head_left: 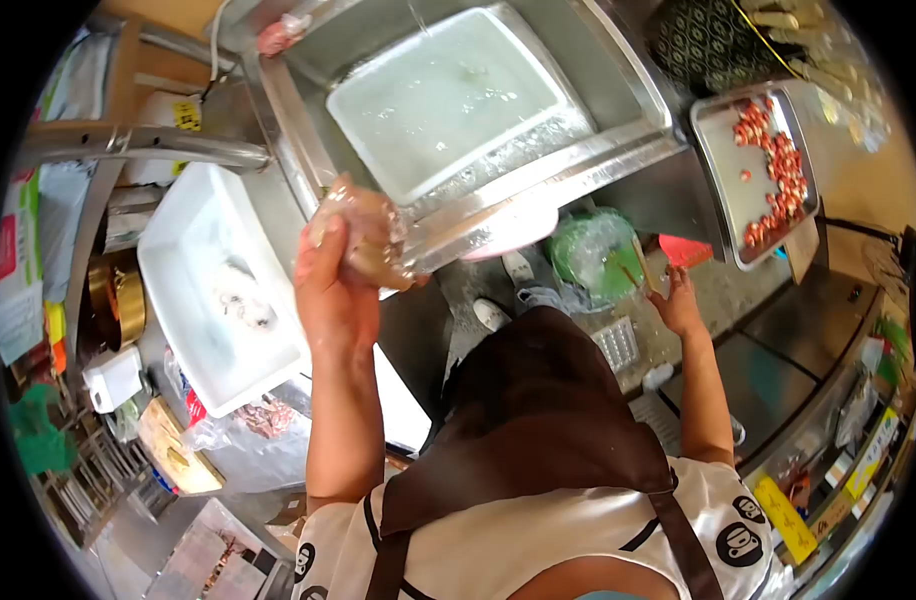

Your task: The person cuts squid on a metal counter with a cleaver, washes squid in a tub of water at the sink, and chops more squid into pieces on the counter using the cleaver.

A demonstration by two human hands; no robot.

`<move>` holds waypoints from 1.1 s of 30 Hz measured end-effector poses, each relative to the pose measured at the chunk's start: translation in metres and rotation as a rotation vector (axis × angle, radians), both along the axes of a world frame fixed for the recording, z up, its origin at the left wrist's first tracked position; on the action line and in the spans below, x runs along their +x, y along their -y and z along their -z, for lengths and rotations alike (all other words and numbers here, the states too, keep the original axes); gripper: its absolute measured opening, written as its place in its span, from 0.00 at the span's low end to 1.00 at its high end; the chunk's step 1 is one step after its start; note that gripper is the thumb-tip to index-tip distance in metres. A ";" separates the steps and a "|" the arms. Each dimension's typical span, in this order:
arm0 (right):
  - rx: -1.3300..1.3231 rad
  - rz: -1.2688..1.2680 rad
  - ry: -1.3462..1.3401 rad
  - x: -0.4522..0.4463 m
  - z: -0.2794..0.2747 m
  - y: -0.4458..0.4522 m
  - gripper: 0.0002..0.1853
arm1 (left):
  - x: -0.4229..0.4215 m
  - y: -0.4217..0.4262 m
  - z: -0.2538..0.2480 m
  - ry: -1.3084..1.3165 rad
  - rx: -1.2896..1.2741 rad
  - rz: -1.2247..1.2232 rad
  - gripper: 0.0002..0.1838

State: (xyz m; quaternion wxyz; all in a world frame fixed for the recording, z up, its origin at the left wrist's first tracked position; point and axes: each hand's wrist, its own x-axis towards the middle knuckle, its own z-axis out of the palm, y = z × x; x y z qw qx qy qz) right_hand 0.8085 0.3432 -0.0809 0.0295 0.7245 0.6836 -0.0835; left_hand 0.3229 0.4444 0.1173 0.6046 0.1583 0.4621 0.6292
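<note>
Shiny metal sink (618, 165), glossy white plastic tub (163, 235), matt brown apron (548, 400)

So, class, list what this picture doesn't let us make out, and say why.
All in the head view:
What the glossy lump in the left hand is: blurred, partly covered by fingers.
Whether the right hand touches the thin sticks: too small and blurred.
What the pale thing in the white tub is: blurred.
The pink-edged basin's far side: hidden by the sink.

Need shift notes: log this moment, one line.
left hand: grips glossy tan lumpy item; right hand: near round green bin; steel sink: holds white rectangular tub
</note>
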 end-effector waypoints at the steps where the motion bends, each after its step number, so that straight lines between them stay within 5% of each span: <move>1: 0.015 -0.015 -0.010 -0.027 -0.025 -0.020 0.26 | 0.006 -0.009 0.001 0.020 0.009 -0.049 0.21; 3: -0.243 0.289 -0.986 -0.078 -0.077 -0.057 0.22 | 0.009 -0.030 0.007 0.072 0.062 -0.055 0.21; 4: -0.248 0.260 -0.997 -0.102 -0.102 -0.075 0.22 | 0.018 -0.042 0.001 0.096 0.046 -0.093 0.20; 6: -0.353 0.118 -1.526 -0.146 -0.133 -0.114 0.18 | 0.021 -0.070 0.026 0.147 0.126 -0.038 0.11; 9: -0.280 0.092 -1.641 -0.223 -0.125 -0.185 0.27 | 0.033 -0.112 0.070 0.276 0.251 -0.099 0.10; 11: -0.607 0.292 -1.838 -0.262 -0.097 -0.242 0.44 | 0.050 -0.137 0.081 0.379 0.161 -0.286 0.09; 12: -0.698 0.490 -1.892 -0.283 -0.086 -0.267 0.41 | 0.052 -0.155 0.114 0.473 0.172 -0.308 0.09; 13: -0.778 0.711 -1.916 -0.302 -0.076 -0.288 0.39 | 0.054 -0.170 0.147 0.493 0.149 -0.343 0.10; 15: -0.833 0.518 -1.882 -0.310 -0.021 -0.329 0.34 | 0.058 -0.187 0.180 0.111 -0.228 -0.467 0.13; 19: -0.757 0.340 -1.599 -0.325 0.027 -0.376 0.20 | 0.056 -0.206 0.246 0.030 -0.470 -0.578 0.19; 20: -0.698 0.318 -1.531 -0.324 0.048 -0.383 0.19 | 0.065 -0.212 0.288 -0.284 -0.565 -0.517 0.22; 22: -0.677 0.171 -1.332 -0.311 0.101 -0.400 0.20 | 0.064 -0.207 0.296 -0.632 -0.595 -0.262 0.27; 23: -0.630 0.040 -1.144 -0.311 0.122 -0.406 0.20 | 0.060 -0.210 0.287 -0.627 -0.608 -0.279 0.27; 25: -0.629 0.108 -1.026 -0.320 0.152 -0.407 0.22 | 0.058 -0.219 0.293 -0.658 -0.690 0.237 0.23; 26: -0.608 0.190 -0.911 -0.319 0.163 -0.409 0.24 | 0.069 -0.223 0.320 -0.766 -0.700 0.155 0.19; 27: -0.612 0.196 -0.908 -0.325 0.153 -0.402 0.24 | 0.066 -0.225 0.312 -0.763 -0.704 0.161 0.19; 29: -0.694 0.339 -1.464 -0.344 0.108 -0.378 0.14 | 0.065 -0.223 0.312 -0.878 -0.665 0.230 0.20; 30: -0.734 0.208 -1.425 -0.342 0.121 -0.377 0.23 | 0.068 -0.222 0.329 -0.954 -0.621 0.206 0.20; 32: -0.847 0.198 -1.248 -0.351 0.068 -0.357 0.23 | 0.066 -0.205 0.340 -1.159 -0.431 0.105 0.20; 33: -0.815 0.268 -1.453 -0.362 0.043 -0.341 0.23 | 0.058 -0.208 0.330 -0.978 -0.364 0.055 0.20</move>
